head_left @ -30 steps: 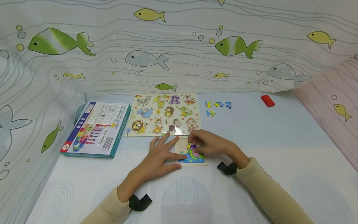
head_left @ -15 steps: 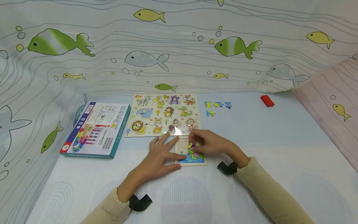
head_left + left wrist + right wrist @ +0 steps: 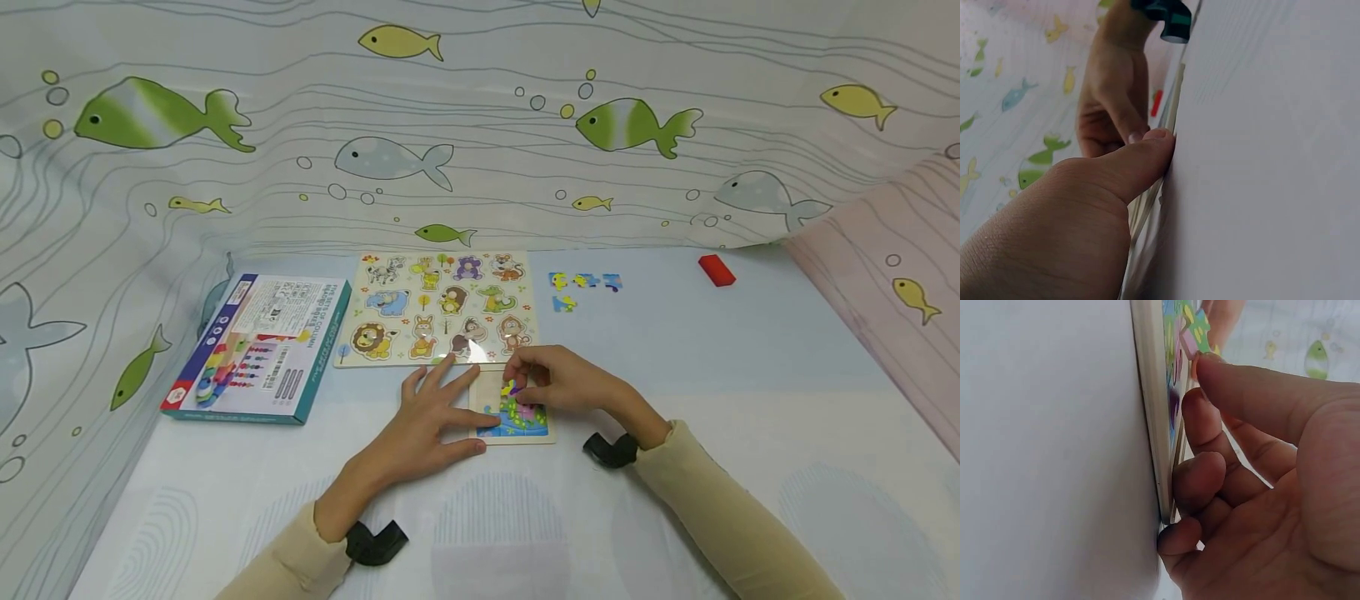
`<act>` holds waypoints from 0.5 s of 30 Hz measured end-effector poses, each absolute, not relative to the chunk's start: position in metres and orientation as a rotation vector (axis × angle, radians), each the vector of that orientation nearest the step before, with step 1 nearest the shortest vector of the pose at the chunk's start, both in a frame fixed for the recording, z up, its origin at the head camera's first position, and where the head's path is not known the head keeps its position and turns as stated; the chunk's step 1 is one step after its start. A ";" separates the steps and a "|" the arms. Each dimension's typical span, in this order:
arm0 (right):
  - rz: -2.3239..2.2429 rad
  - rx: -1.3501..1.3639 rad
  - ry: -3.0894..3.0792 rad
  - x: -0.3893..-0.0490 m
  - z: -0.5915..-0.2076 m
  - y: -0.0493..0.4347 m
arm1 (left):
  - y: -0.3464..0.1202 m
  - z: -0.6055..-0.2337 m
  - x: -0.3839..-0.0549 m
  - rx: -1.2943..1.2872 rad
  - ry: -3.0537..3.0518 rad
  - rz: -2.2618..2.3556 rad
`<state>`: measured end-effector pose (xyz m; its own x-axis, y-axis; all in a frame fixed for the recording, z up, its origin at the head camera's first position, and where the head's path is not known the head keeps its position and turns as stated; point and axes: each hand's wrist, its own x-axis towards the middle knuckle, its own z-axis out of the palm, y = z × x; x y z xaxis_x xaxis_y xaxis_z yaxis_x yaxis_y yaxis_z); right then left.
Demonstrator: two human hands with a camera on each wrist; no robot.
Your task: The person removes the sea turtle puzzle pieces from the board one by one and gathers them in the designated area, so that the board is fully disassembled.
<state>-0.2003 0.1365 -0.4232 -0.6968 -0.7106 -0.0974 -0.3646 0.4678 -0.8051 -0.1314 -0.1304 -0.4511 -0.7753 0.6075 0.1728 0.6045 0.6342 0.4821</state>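
In the head view a small wooden jigsaw tray point(image 3: 487, 385) lies flat, its lower part filled with blue, green and pink pieces. My left hand point(image 3: 423, 429) is spread over its left side, with straight fingers reaching onto the tray and the larger board behind. My right hand point(image 3: 573, 383) is over the tray's upper right. Between its thumb and index finger it pinches a green and pink puzzle piece point(image 3: 1197, 334), tilted up from the picture in the right wrist view. The left wrist view shows my left thumb point(image 3: 1147, 153) at the tray's edge.
An animal puzzle board point(image 3: 442, 321) adjoins the tray's far side. Several loose jigsaw pieces point(image 3: 565, 304) lie beyond my right hand. A flat toy box point(image 3: 262, 350) sits at left, a red block point(image 3: 717, 271) at far right. A fish-print cloth rises behind.
My right thumb and fingers have shifted slightly over the tray with the puzzle piece, uncovering more of the picture at its right side. The left hand has stayed in place.
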 end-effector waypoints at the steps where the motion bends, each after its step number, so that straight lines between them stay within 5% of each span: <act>1: -1.115 -0.895 2.296 -0.200 -0.423 0.136 | -0.130 -0.451 -0.131 1.047 2.834 0.833; 15: -1.230 -0.943 2.209 -0.200 -0.424 0.136 | -0.131 -0.451 -0.132 1.030 2.829 0.812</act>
<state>-0.2002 0.1362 -0.4242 -0.6710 -0.7399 -0.0478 -0.3491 0.3721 -0.8600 -0.1318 -0.1307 -0.4510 -0.7816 0.6053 0.1507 0.5931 0.6463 0.4802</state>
